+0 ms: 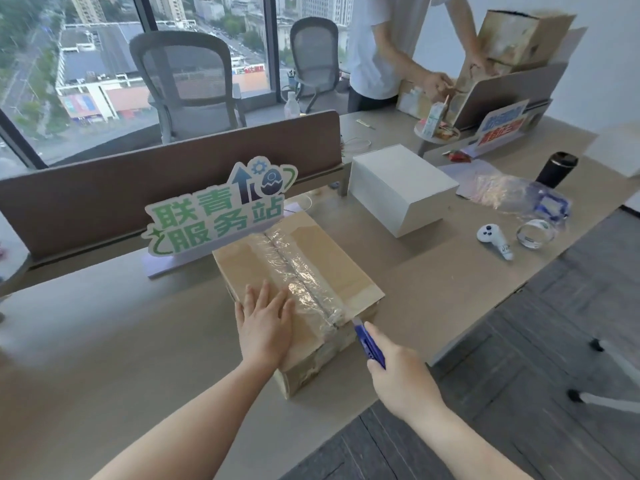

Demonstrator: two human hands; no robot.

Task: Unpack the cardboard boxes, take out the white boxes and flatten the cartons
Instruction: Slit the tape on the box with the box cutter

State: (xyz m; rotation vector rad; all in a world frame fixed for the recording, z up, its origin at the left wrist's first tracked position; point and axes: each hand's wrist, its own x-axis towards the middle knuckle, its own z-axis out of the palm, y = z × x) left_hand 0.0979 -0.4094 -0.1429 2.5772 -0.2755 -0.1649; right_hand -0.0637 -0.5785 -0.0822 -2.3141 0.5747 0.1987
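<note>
A taped cardboard box lies on the desk in front of me, with clear tape running along its top seam. My left hand presses flat on the near left part of its top, fingers straight. My right hand grips a blue utility knife whose tip touches the near end of the taped seam. A white box stands on the desk behind and to the right of the carton.
A green-lettered sign stands right behind the carton against a brown divider. A white controller, tape roll, plastic wrap and black cup lie at right. Another person handles a carton at the far desk.
</note>
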